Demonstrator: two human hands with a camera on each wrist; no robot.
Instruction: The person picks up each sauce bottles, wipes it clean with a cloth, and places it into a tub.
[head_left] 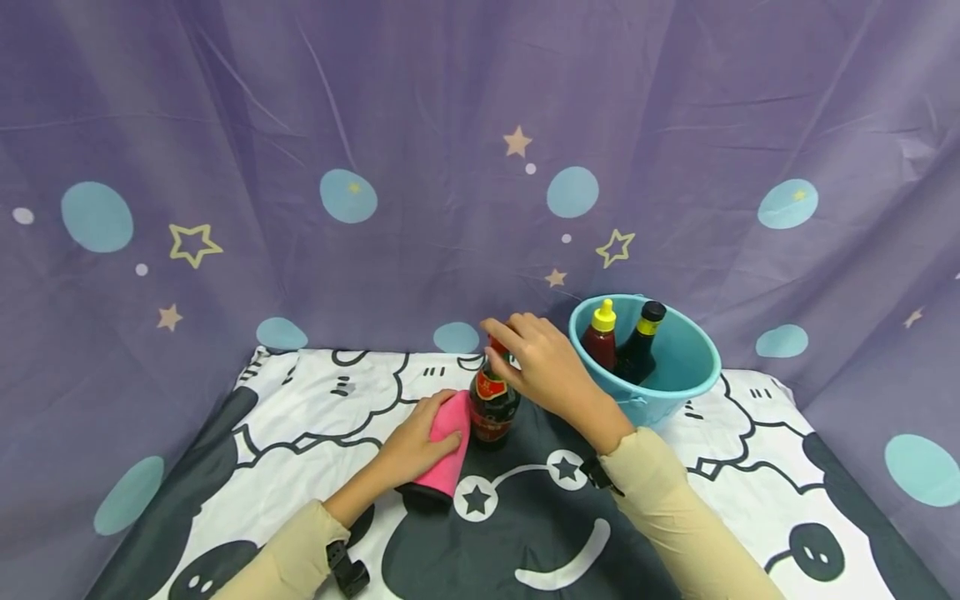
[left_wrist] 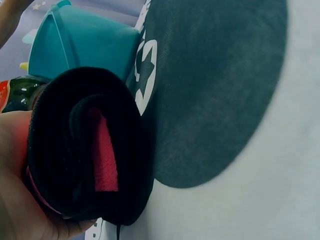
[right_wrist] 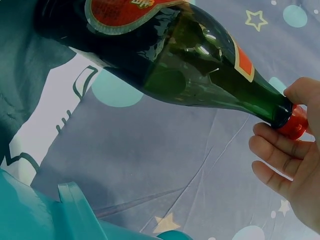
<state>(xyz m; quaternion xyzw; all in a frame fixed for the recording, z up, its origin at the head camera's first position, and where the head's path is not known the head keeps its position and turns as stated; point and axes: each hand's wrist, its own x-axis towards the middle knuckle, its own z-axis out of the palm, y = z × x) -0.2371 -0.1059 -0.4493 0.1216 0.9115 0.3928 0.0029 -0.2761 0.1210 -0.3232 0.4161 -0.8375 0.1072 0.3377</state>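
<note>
A dark green glass bottle (head_left: 492,408) with red labels and a red cap (right_wrist: 294,122) stands upright on the cloth-covered surface. My right hand (head_left: 542,362) pinches the red cap from above, thumb on one side and fingers on the other. In my left hand (head_left: 415,442) is a folded pink cloth (head_left: 448,454) with a black edge, gripped just left of the bottle. The left wrist view shows the layered black end of this cloth (left_wrist: 137,170). Its upper end lies against or very near the bottle's side; contact cannot be told.
Right of the bottle stands a light blue bucket (head_left: 682,385). Inside it are a red squeeze bottle (head_left: 600,343) with a yellow cap and a dark bottle (head_left: 636,354) with a black cap. A purple patterned curtain (head_left: 420,250) hangs behind the sheep-print cover (head_left: 315,392).
</note>
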